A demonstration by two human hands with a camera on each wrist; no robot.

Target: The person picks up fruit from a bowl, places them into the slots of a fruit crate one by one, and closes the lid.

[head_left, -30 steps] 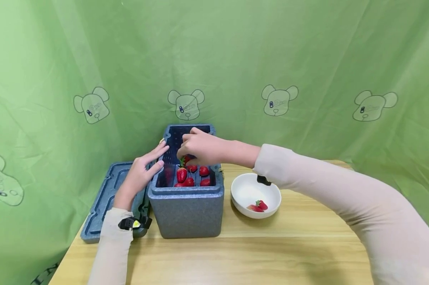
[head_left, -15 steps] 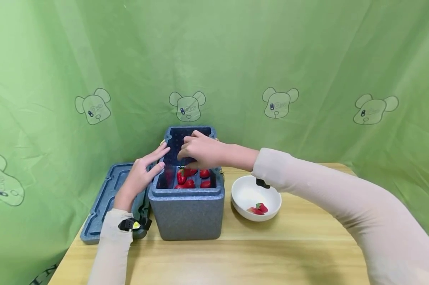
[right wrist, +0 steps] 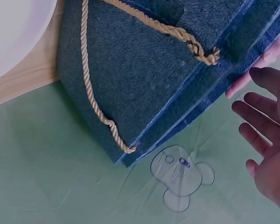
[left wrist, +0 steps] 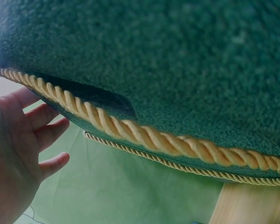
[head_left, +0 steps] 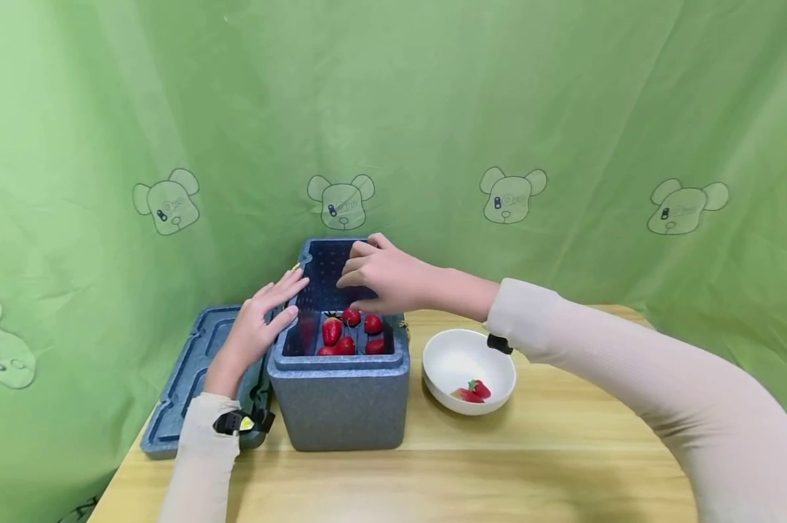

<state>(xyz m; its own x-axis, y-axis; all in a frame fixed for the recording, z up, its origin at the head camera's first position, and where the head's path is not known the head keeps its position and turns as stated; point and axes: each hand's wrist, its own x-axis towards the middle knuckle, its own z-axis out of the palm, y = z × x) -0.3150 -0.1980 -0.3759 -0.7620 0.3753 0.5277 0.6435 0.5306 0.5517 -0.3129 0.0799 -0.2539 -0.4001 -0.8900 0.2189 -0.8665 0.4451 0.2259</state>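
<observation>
A grey-blue foam box (head_left: 341,410) stands uncovered, several strawberries (head_left: 331,331) lying at the near end inside it. My left hand (head_left: 256,327) rests on the left rim with fingers straight and spread; in the left wrist view the same hand (left wrist: 23,135) lies against the box wall by a twisted rope (left wrist: 130,133). Over the box opening hovers my right hand (head_left: 393,276), its fingers loosely bent. Nothing is between the fingers of that right hand (right wrist: 273,126) in the right wrist view. Just below its thumb is a strawberry (head_left: 351,317) in the box.
Right of the box stands a white bowl (head_left: 448,359) with a couple of strawberries (head_left: 479,388) at its bottom. The box's lid (head_left: 197,363) lies on the wooden table (head_left: 485,472) to the left, partly behind the left forearm. A green cloth (head_left: 426,109) hangs behind.
My right hand lowered a strawberry into the box and let go of it, then rose slightly to the right. My left hand stays on the rim.
</observation>
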